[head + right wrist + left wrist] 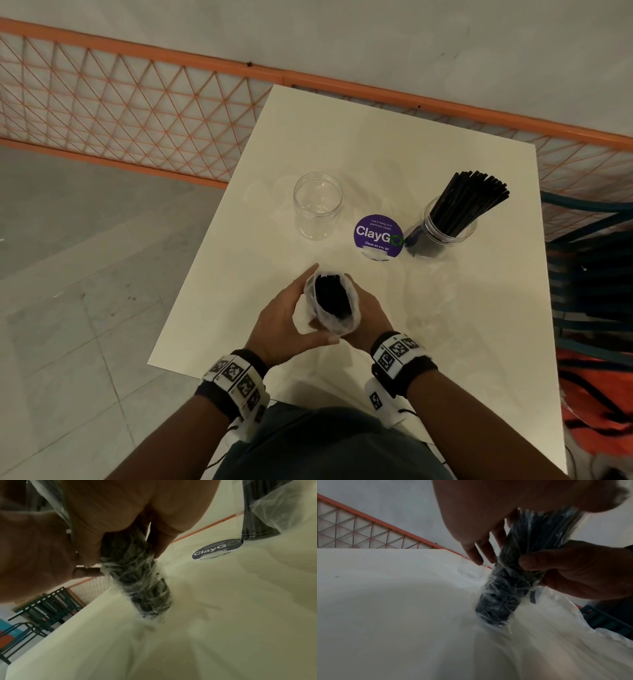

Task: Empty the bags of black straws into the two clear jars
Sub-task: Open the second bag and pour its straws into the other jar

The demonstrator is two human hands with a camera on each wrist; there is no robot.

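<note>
Bag of black straws [331,301] stands upright, bottom on white table [445,325], mouth open upward. Left hand [287,325] and right hand [368,318] wrap it from either side. Beyond: empty clear jar [318,209], purple sticker [377,234], straw-filled jar [445,229].

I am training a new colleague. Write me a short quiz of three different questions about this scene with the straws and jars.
1. True or false: the jar on the left already holds straws.
2. Multiple choice: what lies between the two jars on the table? A) a lid B) a round purple sticker C) a spoon
3. Fill in: the left hand and right hand both hold the ____ of black straws, its bottom end on the table.

Key: 1 false, it is empty; the right jar holds the straws. 2 B. 3 bag.
</note>
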